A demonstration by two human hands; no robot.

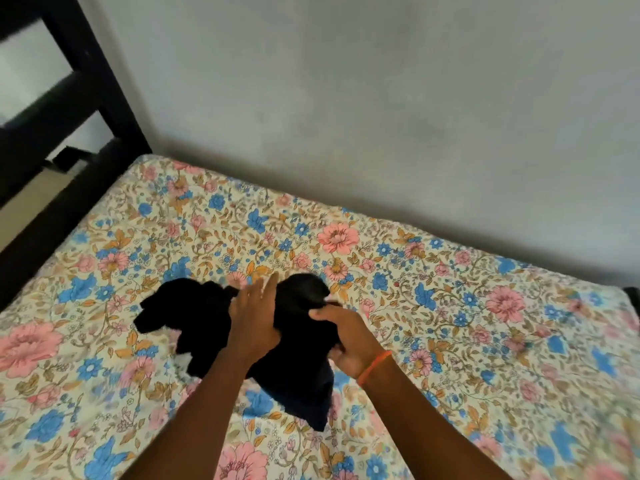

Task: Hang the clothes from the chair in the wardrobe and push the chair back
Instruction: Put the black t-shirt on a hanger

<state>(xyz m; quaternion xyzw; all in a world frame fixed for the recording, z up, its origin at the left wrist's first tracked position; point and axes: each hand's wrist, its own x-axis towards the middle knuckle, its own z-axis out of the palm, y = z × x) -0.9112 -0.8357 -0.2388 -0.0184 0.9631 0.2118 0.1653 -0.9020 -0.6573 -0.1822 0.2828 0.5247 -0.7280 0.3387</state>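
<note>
Right now the black garment (207,317) lies bunched on the floral bed (450,306), directly under and ahead of both hands. Its long axis runs from far left to near right. The left hand (254,317) lies flat on its middle, fingers straight and together, pressing down. The right hand (349,337) grips the right part, fingers curled into the cloth. Both hands touch it, so neither has to reach; lifting it likely starts from the right grip.

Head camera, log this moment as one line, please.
stage: handling black garment on floral bed sheet | left hand: open, flat on garment | right hand: grips garment | chair, wardrobe: not in view
</note>
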